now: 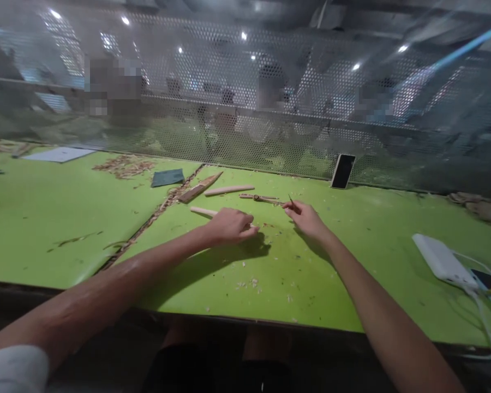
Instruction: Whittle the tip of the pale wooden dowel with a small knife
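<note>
My left hand [234, 225] is closed around a pale, slim wooden stick [202, 212] whose rounded end sticks out to the left. Fingers of my right hand [306, 219] pinch a thin, dark-tipped tool [293, 203]; its kind is too small to make out. Just beyond the hands lies a narrow hinged tool like a pair of dividers [256, 197], its right end close to my right fingertips. Behind my left hand rest a second, slightly curved pale wooden stick [229, 190] and a pointed, rough piece of wood [199, 188].
On the green table [118, 218] are a dark cloth-like square [167, 177], a heap of shavings [123, 165] and a white sheet [61, 154]. A phone [343, 171] leans on the perforated screen [245, 125]. At right lie a white power bank [444, 261] with cables and a brown cloth [478, 207].
</note>
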Tool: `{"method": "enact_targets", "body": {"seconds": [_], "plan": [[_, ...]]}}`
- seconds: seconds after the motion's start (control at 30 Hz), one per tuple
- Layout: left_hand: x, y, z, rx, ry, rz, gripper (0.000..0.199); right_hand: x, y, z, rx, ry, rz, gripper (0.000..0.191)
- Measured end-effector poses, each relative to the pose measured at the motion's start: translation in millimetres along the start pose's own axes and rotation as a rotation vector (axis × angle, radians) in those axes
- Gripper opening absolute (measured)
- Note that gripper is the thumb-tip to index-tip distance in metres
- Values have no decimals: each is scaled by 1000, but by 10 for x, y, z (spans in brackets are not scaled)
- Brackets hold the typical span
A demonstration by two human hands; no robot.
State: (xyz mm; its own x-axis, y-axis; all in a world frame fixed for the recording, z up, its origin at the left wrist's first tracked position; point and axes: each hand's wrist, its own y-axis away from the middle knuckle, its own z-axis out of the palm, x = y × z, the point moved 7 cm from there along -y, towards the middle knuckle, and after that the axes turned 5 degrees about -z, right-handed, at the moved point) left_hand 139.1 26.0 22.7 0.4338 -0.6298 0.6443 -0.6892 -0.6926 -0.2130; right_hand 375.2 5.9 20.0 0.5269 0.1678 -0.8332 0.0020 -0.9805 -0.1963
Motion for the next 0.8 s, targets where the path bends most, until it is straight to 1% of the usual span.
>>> {"method": "enact_targets", "body": {"seconds": [0.07,0.2,0.4,0.63,0.8], "plan": [[-52,-3,16,-5,6,15,46,72,-7,-51,37,-13,3,29],[-100,17,51,-60,44,70,33,166,-39,-118,116,-44,19,39],[-143,22,49,-87,90,157,21,176,1,-124,192,-71,35,40],[-190,0,80,-7,104,161,9,114,7,-172,234,-61,53,42],[-231,-9,46,68,104,141,10,82,12,-178,239,-40,54,48]]}}
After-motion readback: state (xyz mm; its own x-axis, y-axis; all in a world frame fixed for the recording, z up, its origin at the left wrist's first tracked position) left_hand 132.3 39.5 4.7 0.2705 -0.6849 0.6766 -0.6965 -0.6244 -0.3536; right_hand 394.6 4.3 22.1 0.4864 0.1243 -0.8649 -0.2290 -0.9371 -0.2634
